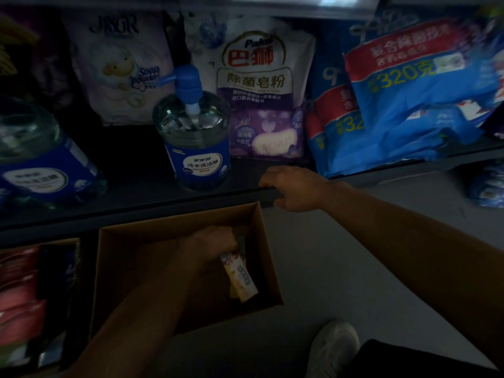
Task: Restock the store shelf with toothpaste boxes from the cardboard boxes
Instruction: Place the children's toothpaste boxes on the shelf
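Note:
An open brown cardboard box (261,241) stands on the floor below the dark shelf (136,203). My left hand (215,240) reaches down inside it and grips the top end of a pale yellow toothpaste box (241,278), which stands tilted near the carton's right wall. My right hand (293,188) grips the front edge of the shelf, fingers curled over its lip, thumb beneath. A second carton (41,296) at the lower left holds several red and dark boxes.
On the shelf stand two blue-labelled pump bottles (195,137) (32,156), soap powder bags (264,85) (120,66) and blue detergent packs (409,105). Grey floor lies to the right. My white shoe (334,347) shows at the bottom. More blue packs (488,184) lie at far right.

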Action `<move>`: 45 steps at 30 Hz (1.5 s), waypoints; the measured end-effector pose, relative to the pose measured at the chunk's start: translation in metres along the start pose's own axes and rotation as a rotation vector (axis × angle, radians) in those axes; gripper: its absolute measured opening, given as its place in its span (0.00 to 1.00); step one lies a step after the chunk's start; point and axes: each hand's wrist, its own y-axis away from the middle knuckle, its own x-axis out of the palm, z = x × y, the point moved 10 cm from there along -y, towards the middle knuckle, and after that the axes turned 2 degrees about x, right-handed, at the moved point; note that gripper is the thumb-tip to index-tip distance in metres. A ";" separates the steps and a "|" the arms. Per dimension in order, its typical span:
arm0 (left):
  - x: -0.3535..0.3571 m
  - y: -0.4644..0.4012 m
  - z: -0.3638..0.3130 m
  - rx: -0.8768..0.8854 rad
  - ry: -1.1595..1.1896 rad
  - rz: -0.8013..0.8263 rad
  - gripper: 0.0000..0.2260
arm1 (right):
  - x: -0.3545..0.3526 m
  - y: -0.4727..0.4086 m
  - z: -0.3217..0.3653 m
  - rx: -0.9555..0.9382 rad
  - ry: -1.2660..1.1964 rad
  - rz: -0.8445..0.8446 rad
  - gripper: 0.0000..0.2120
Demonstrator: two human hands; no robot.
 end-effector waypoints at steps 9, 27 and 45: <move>-0.136 0.107 -0.048 -0.065 -0.178 -0.082 0.16 | -0.075 0.043 0.041 -0.020 0.096 -0.121 0.24; -0.365 0.313 -0.110 -0.333 -0.464 -0.644 0.19 | -0.261 0.150 0.085 0.036 -0.036 -0.336 0.23; -0.465 0.341 -0.120 -0.291 -0.236 -0.925 0.23 | -0.343 0.155 0.062 0.029 -0.193 -0.350 0.12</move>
